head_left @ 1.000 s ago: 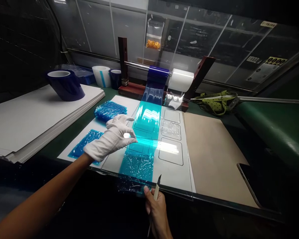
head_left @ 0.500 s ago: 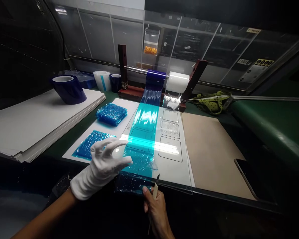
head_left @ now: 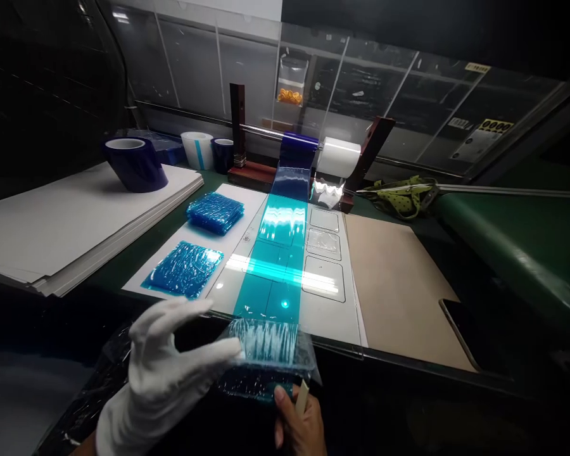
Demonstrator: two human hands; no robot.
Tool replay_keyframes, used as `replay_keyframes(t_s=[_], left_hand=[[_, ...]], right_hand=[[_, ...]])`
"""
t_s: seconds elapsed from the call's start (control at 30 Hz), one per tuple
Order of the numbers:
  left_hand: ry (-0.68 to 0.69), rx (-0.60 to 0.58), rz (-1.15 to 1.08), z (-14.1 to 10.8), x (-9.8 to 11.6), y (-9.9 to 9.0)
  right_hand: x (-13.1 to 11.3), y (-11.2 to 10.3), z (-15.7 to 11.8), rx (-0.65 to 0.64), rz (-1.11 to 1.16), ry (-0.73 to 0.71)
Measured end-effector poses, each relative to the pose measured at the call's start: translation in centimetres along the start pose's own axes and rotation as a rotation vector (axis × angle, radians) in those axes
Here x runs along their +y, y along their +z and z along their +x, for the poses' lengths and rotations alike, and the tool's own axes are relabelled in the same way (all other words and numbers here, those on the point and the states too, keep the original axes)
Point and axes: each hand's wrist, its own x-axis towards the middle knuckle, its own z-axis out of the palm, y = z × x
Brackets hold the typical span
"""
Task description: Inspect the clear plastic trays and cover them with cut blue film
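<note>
Crinkled blue film piece (head_left: 268, 354), lifted off the template's near edge: white-gloved left hand (head_left: 164, 380) pinching its corner, bare right hand (head_left: 299, 424) gripping it and a slim knife (head_left: 303, 398); separation step seemingly in hand, needing a steady pull

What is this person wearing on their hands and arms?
The left hand wears a plain white fabric glove reaching the wrist, with no markings visible. The right hand is bare, with no glove or ring in sight. No sleeves show in the picture.

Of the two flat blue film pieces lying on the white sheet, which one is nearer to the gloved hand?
The front blue piece, lying single and flat just beyond the gloved left hand. The other is a thicker stack farther back, toward the rolls.
</note>
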Motion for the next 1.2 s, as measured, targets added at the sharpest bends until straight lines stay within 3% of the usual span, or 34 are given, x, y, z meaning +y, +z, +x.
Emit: replay_keyframes(t_s=[0.17,0.3,0.43,0.57,0.7,1.2], left_hand=[[-0.271,-0.069,-0.149,4.7,-1.6,-0.4],[-0.52,-0.384,-0.272,9.2,-3.8,0.8],[-0.605,-0.609,-0.5,11.6,-5.8,3.8],[-0.641,-0.692,-0.59,11.2,-7.5,7.0],[-0.692,-0.74,-0.609,10.0,-8.7,9.1],[-0.702,-0.866,-0.594,9.1,-10.1,12.2]], right_hand=[[0.1,-0.1,0.1,-0.026,0.015,-0.014],[0.5,-0.1,0.3,-0.032,0.01,-0.012],[0.7,-0.2,0.4,-0.038,0.008,-0.01],[0.7,-0.2,0.5,-0.033,0.009,-0.006],[0.7,-0.3,0.5,-0.038,0.017,-0.001],[1.1,-0.7,0.8,-0.026,0.007,0.056]])
